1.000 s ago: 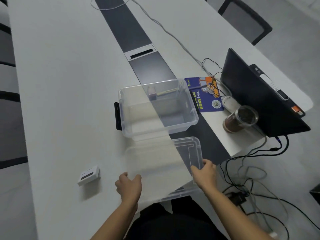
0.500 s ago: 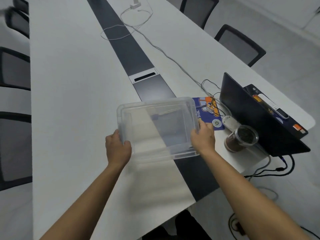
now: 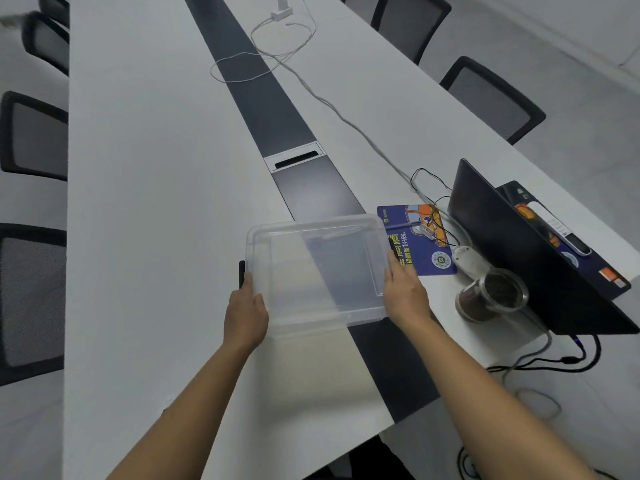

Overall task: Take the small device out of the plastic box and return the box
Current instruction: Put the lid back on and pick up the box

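A clear plastic box [image 3: 317, 271] with its transparent lid on top stands on the white table [image 3: 156, 202], partly over the dark centre strip. My left hand [image 3: 246, 311] grips the lid's near-left edge, next to a black latch [image 3: 241, 273]. On the box's right edge, my right hand [image 3: 405, 294] presses against the lid. Something small and pale shows faintly through the lid at the far side of the box. The small white device is out of view.
A blue printed mat [image 3: 419, 237], a white mouse [image 3: 467, 259], a clear cup of dark contents [image 3: 490, 297] and an open black laptop [image 3: 533, 251] sit right of the box. Cables run along the table and off its right edge. Black chairs line both sides.
A second ago both hands held the lid near the table's front edge with the box open. They carried it forward and set it on the box. The view has tilted up, and the device has left the frame.
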The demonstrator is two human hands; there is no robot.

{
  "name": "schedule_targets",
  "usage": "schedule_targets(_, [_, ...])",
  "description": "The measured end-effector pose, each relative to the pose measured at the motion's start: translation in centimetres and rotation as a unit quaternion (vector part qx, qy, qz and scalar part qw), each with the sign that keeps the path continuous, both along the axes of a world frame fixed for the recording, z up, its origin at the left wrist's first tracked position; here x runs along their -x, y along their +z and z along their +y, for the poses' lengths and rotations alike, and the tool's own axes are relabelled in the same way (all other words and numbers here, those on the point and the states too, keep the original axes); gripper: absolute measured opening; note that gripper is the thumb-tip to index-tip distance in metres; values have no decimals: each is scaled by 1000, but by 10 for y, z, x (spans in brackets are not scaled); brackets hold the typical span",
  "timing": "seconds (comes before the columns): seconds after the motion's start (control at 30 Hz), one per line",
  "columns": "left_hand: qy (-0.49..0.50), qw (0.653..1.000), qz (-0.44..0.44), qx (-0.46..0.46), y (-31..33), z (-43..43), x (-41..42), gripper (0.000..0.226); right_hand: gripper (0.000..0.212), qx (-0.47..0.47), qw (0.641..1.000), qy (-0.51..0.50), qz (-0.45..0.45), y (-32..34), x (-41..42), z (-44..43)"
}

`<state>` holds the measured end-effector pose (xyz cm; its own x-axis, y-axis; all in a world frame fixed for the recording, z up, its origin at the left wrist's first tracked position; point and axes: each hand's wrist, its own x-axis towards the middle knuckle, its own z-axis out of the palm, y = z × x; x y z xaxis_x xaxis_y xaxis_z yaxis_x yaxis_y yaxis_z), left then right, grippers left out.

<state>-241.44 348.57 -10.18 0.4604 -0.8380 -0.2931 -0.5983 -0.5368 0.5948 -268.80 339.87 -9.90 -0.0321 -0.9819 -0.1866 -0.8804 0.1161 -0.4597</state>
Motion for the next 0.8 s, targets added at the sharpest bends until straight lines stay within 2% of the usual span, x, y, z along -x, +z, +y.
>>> schedule_targets(0.17, [22, 1000, -10, 11, 1, 50, 24, 59, 49, 3, 999, -11, -37, -3, 14, 42])
schedule_targets(0.3, [-9, 998, -65, 10, -14, 94, 34, 57, 50, -2, 999, -6, -44, -8, 27, 77])
schedule_targets(0.4, [-8, 997, -68, 16, -20, 108, 32, 56, 49, 6, 998, -19, -55, -9, 30, 91])
schedule_targets(0.5, [35, 999, -29, 28, -14, 108, 30, 60, 45, 33, 997, -58, -35, -11, 27, 96])
schedule_targets(0.57, [80, 997, -6, 24, -15, 105, 26, 75, 51, 14, 995, -88, -46, -12, 27, 96])
schedule_targets(0.6, [114, 993, 31, 15, -14, 102, 23, 89, 59, -15, 991, -108, -80, -12, 29, 95])
schedule_targets(0.67, [204, 963, 175, 6, -11, 95, 17, 114, 77, -100, 961, -164, -198, -10, 34, 91])
schedule_targets(0.73, [267, 928, 262, -3, -10, 89, 16, 115, 90, -142, 930, -205, -270, -8, 37, 88])
schedule_targets(0.8, [242, 947, 211, -5, -10, 86, 16, 118, 99, -107, 936, -208, -265, -6, 37, 88])
